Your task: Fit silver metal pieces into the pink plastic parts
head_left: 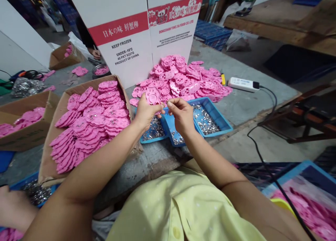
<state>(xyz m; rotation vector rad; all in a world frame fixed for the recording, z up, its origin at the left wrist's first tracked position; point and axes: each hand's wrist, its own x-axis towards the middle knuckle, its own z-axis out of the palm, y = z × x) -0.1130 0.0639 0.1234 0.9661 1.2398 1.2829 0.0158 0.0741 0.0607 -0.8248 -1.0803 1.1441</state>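
Note:
My left hand (144, 113) grips a flat pink plastic piece (152, 95) with cut-out holes, above a blue tray. Close beside it, my right hand (181, 112) is closed in a pinch, thumb against fingertip, near the lower edge of that piece. What the pinch holds is too small to make out. Beneath both hands stand blue trays (231, 129) with small shiny metal parts (208, 121). Behind them lies a loose heap of pink plastic pieces (181, 76). To the left, a cardboard box (48, 153) holds stacked rows of pink pieces (90, 120).
A white printed carton (126, 64) stands upright behind the heap. A white power strip (243, 84) with a black cable lies on the right of the table. Another person's hand (14, 207) shows at lower left, near a second cardboard box (28, 134).

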